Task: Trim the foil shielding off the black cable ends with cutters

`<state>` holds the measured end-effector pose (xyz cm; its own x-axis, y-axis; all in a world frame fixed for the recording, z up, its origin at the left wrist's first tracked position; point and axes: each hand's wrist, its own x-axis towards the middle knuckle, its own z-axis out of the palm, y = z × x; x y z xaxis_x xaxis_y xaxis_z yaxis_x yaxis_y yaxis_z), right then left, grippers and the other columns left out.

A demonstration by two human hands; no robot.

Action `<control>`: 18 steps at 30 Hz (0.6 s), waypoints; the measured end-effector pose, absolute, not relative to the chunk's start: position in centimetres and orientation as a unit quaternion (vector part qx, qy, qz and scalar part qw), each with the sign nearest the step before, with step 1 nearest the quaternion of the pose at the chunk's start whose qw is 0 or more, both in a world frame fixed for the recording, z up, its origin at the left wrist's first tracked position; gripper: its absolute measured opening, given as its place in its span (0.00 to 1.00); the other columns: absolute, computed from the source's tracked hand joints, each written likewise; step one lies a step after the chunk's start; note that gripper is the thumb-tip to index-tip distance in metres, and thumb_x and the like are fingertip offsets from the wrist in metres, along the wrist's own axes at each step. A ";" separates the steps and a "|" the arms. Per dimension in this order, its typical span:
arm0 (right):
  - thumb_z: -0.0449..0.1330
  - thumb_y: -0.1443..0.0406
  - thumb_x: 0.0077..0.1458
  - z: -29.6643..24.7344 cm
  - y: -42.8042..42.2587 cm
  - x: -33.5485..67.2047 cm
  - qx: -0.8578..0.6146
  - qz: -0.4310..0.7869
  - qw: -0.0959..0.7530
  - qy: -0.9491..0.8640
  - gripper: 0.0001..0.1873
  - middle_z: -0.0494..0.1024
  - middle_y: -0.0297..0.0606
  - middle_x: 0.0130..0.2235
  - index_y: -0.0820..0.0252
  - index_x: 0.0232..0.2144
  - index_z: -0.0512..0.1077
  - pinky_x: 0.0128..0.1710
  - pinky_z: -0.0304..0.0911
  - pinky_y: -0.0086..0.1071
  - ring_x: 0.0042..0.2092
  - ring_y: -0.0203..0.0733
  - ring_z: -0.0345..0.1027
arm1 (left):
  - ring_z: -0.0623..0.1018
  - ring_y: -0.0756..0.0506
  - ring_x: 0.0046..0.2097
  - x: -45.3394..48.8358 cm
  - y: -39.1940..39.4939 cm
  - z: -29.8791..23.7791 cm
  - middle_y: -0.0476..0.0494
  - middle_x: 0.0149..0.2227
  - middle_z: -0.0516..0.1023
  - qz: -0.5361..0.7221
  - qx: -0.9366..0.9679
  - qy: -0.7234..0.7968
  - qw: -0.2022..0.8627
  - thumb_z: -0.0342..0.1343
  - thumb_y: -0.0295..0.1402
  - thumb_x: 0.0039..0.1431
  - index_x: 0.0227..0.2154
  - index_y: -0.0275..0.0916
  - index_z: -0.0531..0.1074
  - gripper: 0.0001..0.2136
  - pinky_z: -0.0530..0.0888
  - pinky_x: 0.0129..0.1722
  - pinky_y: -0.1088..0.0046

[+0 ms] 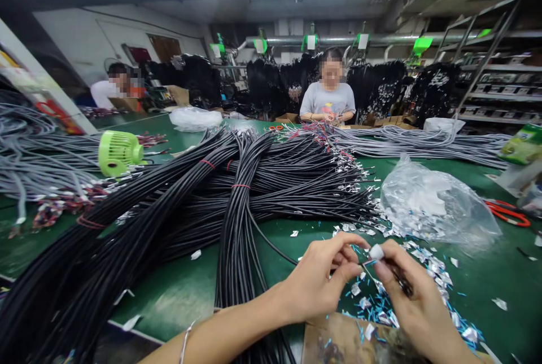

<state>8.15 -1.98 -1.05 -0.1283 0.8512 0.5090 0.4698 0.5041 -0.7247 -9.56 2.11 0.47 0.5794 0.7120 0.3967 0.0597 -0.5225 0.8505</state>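
Over the green tabletop (pixel 480 273), the left hand (pixel 317 280) pinches a smooth, round black cable (pixel 283 254), its long axis running left to right, thin wire end (pixel 371 262) pointing into the right hand (pixel 423 296), which grips it.

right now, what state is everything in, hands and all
Left hand, pinching a black cable near its end
Right hand, closed at that cable's tip
Black cable bundles, tied with red bands
Clear bag, crumpled
Silvery scraps, scattered loose
Green fan, running or off cannot be told
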 end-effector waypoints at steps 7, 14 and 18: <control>0.56 0.51 0.56 -2.3 -2.8 7.1 -0.503 0.469 0.501 -0.526 0.21 0.61 0.29 0.23 0.60 0.43 0.68 0.19 0.54 0.26 0.22 0.33 0.53 | 0.69 0.47 0.33 -10.0 2.2 0.8 0.41 0.31 0.72 0.382 0.841 0.177 0.339 0.46 0.23 0.59 0.43 0.32 0.72 0.12 0.68 0.33 0.71; 0.59 0.50 0.53 -1.0 -2.9 7.0 -0.493 0.484 0.502 -0.520 0.19 0.55 0.26 0.21 0.59 0.38 0.70 0.17 0.46 0.25 0.21 0.31 0.48 | 0.69 0.48 0.32 -10.0 2.0 0.6 0.43 0.31 0.70 0.386 0.823 0.182 0.375 0.49 0.24 0.58 0.45 0.33 0.70 0.13 0.67 0.31 0.73; 0.59 0.50 0.52 -0.4 -2.6 7.1 -0.479 0.495 0.484 -0.540 0.18 0.54 0.25 0.20 0.60 0.33 0.69 0.16 0.44 0.23 0.20 0.30 0.46 | 0.67 0.48 0.31 -10.0 2.0 0.6 0.46 0.27 0.67 0.376 0.834 0.182 0.361 0.49 0.23 0.58 0.42 0.33 0.73 0.12 0.66 0.31 0.73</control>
